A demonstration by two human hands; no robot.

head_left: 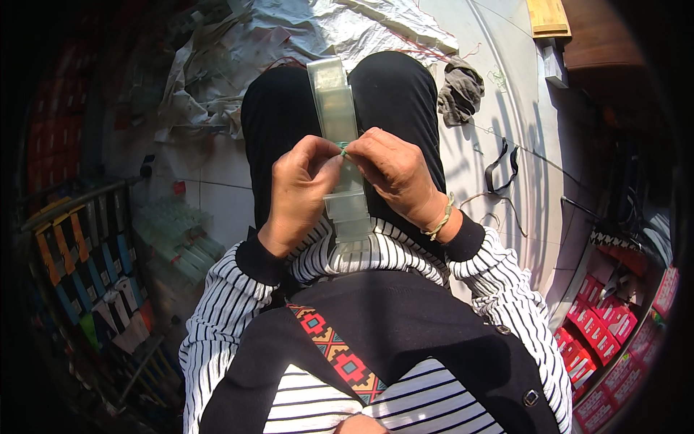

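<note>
A long bundle of clear, pale-green plastic pieces (pixel 335 108) lies lengthwise along my lap between my knees. A thin green tie (pixel 343 146) crosses its middle. My left hand (pixel 298 189) pinches the tie from the left, thumb against forefinger. From the other side my right hand (pixel 396 173) is closed on the same tie, and the fingertips of both hands nearly meet. The near part of the bundle (pixel 350 215) reaches my waist. Exactly how the tie is looped or knotted is hidden by my fingers.
White crumpled sheeting (pixel 347 29) covers the floor ahead. More clear plastic pieces (pixel 181 239) are heaped at left, beside a rack of hanging packets (pixel 94 253). A grey cloth (pixel 461 90) and a black strap (pixel 501 168) lie at right. Red boxes (pixel 600 322) are stacked lower right.
</note>
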